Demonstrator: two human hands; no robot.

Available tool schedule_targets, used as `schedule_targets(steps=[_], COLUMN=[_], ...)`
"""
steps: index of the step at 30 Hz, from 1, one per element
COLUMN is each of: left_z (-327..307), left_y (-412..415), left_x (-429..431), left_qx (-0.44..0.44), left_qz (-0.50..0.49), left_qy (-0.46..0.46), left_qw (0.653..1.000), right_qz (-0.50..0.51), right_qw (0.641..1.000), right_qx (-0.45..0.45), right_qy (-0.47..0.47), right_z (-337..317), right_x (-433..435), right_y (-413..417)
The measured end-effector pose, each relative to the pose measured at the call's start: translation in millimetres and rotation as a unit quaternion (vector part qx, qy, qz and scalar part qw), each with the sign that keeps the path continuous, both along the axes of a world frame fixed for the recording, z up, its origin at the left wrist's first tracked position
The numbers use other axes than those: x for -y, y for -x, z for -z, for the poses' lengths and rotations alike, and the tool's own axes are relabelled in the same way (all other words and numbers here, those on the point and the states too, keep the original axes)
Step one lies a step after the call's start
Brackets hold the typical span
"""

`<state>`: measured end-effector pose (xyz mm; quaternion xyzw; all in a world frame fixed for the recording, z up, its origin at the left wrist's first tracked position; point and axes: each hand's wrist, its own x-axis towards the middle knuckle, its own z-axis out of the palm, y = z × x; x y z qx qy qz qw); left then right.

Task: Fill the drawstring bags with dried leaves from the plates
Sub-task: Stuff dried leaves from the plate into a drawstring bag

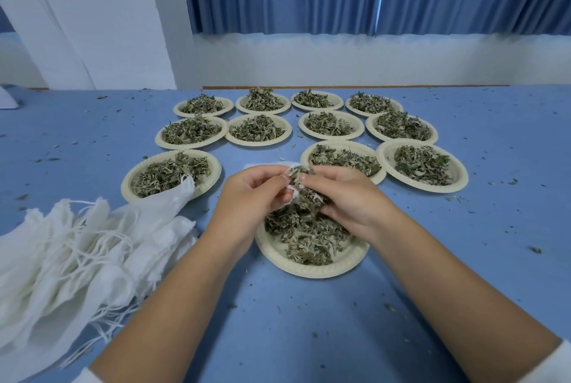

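Both hands meet over the nearest cream paper plate [278, 256], which holds a heap of dried leaves [306, 240]. My left hand [253, 194] pinches the mouth of a small white drawstring bag [293, 194], mostly hidden between the hands. My right hand [343, 194] grips a clump of dried leaves at the bag's mouth. A strip of white cloth [272, 164] shows just behind the hands.
A pile of white drawstring bags [77, 246] lies at the left on the blue table [309, 320]. Several more plates of dried leaves [420, 166] stand in rows behind. Leaf crumbs are scattered over the table. A wall and blue curtains stand beyond.
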<state>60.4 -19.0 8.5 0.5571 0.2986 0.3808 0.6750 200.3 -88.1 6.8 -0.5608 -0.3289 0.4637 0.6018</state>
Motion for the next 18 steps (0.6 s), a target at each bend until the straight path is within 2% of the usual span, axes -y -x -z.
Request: schedule_targets(steps=[3, 6, 7, 9, 12, 14, 16, 18], left_z=[4, 10, 13, 14, 13, 12, 11, 12], left_y=[-1, -6, -8, -8, -4, -2, -1, -1], left_x=[3, 13, 15, 11, -2, -6, -5, -4], left_qx=[-0.083, -0.161, -0.179, -0.193, -0.188, -0.167, -0.160, -0.166], left_qz=[-0.038, -0.038, -0.049, -0.078, -0.107, -0.109, -0.117, -0.123], left_qy=[-0.143, -0.326, -0.352, -0.322, -0.224, -0.179, -0.167, -0.172], left_qw=[0.985, 0.931, 0.917, 0.923, 0.950, 0.963, 0.966, 0.963], right_qz=[0.087, 0.135, 0.135, 0.123, 0.072, 0.040, 0.023, 0.033], right_qw=[0.984, 0.956, 0.951, 0.955, 0.987, 0.995, 0.998, 0.997], right_qx=[0.151, 0.257, 0.273, 0.263, 0.122, 0.051, 0.016, 0.040], right_qy=[0.027, 0.044, 0.046, 0.052, 0.071, 0.072, 0.063, 0.065], right_z=[4, 10, 10, 8, -2, -8, -14, -16], right_x=[-2, -5, -6, -4, 0, 3, 6, 9], right_y=[4, 11, 12, 11, 5, 2, -2, -4])
